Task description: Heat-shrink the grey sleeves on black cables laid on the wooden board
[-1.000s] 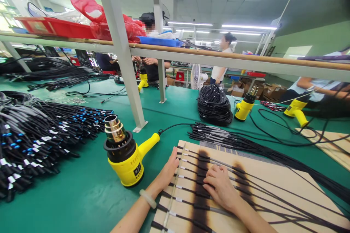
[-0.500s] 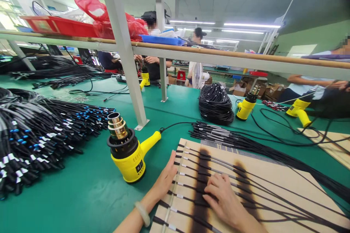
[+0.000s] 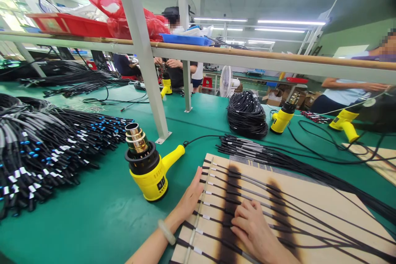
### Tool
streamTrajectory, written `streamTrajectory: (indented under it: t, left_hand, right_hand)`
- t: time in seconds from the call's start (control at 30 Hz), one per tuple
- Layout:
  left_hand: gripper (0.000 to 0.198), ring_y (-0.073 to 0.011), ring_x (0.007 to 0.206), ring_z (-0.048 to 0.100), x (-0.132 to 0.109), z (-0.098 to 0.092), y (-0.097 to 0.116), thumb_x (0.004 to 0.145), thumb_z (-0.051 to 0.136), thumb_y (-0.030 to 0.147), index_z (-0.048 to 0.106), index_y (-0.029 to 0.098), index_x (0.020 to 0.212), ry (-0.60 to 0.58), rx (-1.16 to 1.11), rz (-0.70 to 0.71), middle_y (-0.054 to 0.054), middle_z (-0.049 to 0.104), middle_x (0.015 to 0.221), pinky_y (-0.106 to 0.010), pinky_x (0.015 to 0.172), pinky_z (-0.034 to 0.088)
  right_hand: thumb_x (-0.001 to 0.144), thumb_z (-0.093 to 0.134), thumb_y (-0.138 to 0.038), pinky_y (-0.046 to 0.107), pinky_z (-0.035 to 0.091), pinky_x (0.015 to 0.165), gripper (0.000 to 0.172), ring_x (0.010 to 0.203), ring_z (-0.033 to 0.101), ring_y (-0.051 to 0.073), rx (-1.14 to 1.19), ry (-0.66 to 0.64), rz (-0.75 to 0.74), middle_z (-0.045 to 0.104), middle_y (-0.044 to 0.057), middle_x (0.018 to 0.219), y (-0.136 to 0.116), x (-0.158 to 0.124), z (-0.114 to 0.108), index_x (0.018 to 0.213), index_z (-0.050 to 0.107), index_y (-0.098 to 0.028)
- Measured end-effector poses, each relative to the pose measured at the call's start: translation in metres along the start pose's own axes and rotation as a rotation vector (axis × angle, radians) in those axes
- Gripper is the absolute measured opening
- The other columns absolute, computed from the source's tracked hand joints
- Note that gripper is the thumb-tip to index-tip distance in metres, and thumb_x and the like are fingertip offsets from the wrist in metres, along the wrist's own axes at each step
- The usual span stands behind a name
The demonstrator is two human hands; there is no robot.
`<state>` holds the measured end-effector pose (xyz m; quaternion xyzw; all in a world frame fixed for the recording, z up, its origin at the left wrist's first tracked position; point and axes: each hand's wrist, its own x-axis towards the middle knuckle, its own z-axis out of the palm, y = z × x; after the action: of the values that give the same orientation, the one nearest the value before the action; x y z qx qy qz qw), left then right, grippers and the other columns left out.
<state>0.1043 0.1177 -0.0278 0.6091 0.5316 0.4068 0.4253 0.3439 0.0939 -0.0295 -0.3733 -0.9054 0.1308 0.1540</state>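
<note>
A pale wooden board [image 3: 312,210] with two scorched dark bands lies in front of me. Several black cables [image 3: 216,204] with white labels and grey sleeves run across it in a row, their ends under a thin pale strip [image 3: 198,218]. My left hand [image 3: 193,192] rests along the board's left edge, fingers stretched out against the cable ends. Over the nearer dark band, my right hand [image 3: 252,227] has its fingers curled and closed on one of the cables; the fingertips partly hide it. Left of the board, a yellow heat gun [image 3: 148,175] stands nozzle up.
A large cable bundle [image 3: 52,144] covers the left of the green table [image 3: 102,222]. Beyond the board lie more cables [image 3: 247,146], a coiled bundle [image 3: 247,114] and another heat gun [image 3: 281,119]. A shelf post [image 3: 145,62] rises behind. Co-workers sit at the far side and right.
The camera view has shifted slightly, so everything sits a little further right in the picture. Both hands keep nearly the same places on the board.
</note>
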Motion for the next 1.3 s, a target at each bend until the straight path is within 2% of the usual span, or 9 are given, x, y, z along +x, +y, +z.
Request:
streamTrajectory:
  t: [0.23, 0.43, 0.6, 0.77, 0.9, 1.0, 1.13, 1.3]
  left_hand:
    - [0.082, -0.0208, 0.138, 0.011, 0.0, -0.001, 0.001, 0.079, 0.028, 0.069, 0.02, 0.015, 0.14, -0.014, 0.014, -0.003, -0.006, 0.015, 0.149, -0.041, 0.114, 0.005]
    - [0.078, -0.0193, 0.138, 0.01, 0.001, 0.0, 0.0, 0.081, 0.026, 0.068, 0.018, 0.019, 0.141, -0.022, 0.022, 0.001, -0.002, 0.015, 0.149, -0.041, 0.114, 0.005]
    - [0.081, -0.0205, 0.138, 0.011, 0.0, -0.007, 0.001, 0.08, 0.026, 0.068, 0.016, 0.016, 0.141, -0.02, 0.073, -0.008, -0.004, 0.012, 0.149, -0.04, 0.114, 0.007]
    - [0.078, -0.0194, 0.138, 0.009, -0.029, -0.02, 0.0, 0.082, 0.024, 0.066, 0.015, 0.018, 0.142, -0.034, 0.108, -0.059, -0.001, 0.011, 0.15, -0.039, 0.114, 0.005]
    - [0.074, -0.0217, 0.138, 0.011, -0.068, -0.024, 0.001, 0.083, 0.023, 0.064, 0.015, 0.019, 0.141, -0.041, 0.032, -0.108, -0.001, 0.012, 0.15, -0.041, 0.114, 0.007]
    - [0.068, -0.0226, 0.137, 0.011, -0.09, -0.02, 0.005, 0.084, 0.026, 0.062, 0.017, 0.025, 0.14, -0.063, -0.025, -0.104, 0.003, 0.012, 0.15, -0.043, 0.114, 0.006]
    - [0.063, -0.0213, 0.138, 0.006, -0.1, -0.011, 0.01, 0.083, 0.029, 0.063, 0.018, 0.035, 0.138, -0.099, -0.062, -0.06, 0.01, 0.009, 0.149, -0.044, 0.113, 0.002]
    - [0.063, -0.0197, 0.138, 0.003, -0.1, -0.008, 0.013, 0.082, 0.027, 0.064, 0.016, 0.037, 0.138, -0.103, -0.047, -0.08, 0.011, 0.006, 0.15, -0.043, 0.113, 0.001]
  right_hand:
    - [0.085, 0.052, -0.019, 0.038, 0.025, 0.074, 0.013, 0.085, 0.047, 0.018, -0.013, -0.008, -0.011, 0.059, -0.001, 0.081, -0.001, 0.0, -0.004, 0.075, 0.059, -0.022]
    - [0.085, 0.052, -0.019, 0.038, 0.026, 0.074, 0.012, 0.086, 0.048, 0.018, 0.006, -0.011, -0.025, 0.06, 0.0, 0.081, -0.001, 0.001, -0.007, 0.075, 0.059, -0.021]
    - [0.082, 0.054, -0.018, 0.038, 0.027, 0.075, 0.008, 0.084, 0.049, 0.019, 0.026, 0.094, -0.037, 0.061, 0.0, 0.082, -0.003, -0.005, -0.008, 0.082, 0.06, -0.023]
    - [0.082, 0.056, -0.019, 0.036, 0.029, 0.074, 0.006, 0.077, 0.05, 0.018, 0.088, 0.243, -0.064, 0.062, 0.0, 0.077, -0.014, -0.023, -0.009, 0.08, 0.06, -0.024]
    - [0.081, 0.057, -0.02, 0.033, 0.03, 0.07, 0.005, 0.074, 0.053, 0.017, 0.1, 0.195, -0.098, 0.063, 0.0, 0.075, -0.026, -0.033, -0.011, 0.079, 0.06, -0.024]
    - [0.079, 0.058, -0.02, 0.033, 0.03, 0.069, 0.005, 0.074, 0.053, 0.017, 0.077, 0.132, -0.112, 0.063, -0.001, 0.076, -0.031, -0.038, -0.009, 0.077, 0.059, -0.024]
    - [0.077, 0.06, -0.019, 0.034, 0.027, 0.07, 0.008, 0.076, 0.051, 0.017, 0.024, 0.101, -0.092, 0.06, -0.001, 0.074, -0.035, -0.042, 0.003, 0.071, 0.057, -0.022]
    - [0.075, 0.061, -0.018, 0.035, 0.025, 0.073, 0.011, 0.074, 0.047, 0.016, 0.055, 0.186, -0.083, 0.057, -0.002, 0.07, -0.038, -0.045, 0.017, 0.066, 0.055, -0.021]
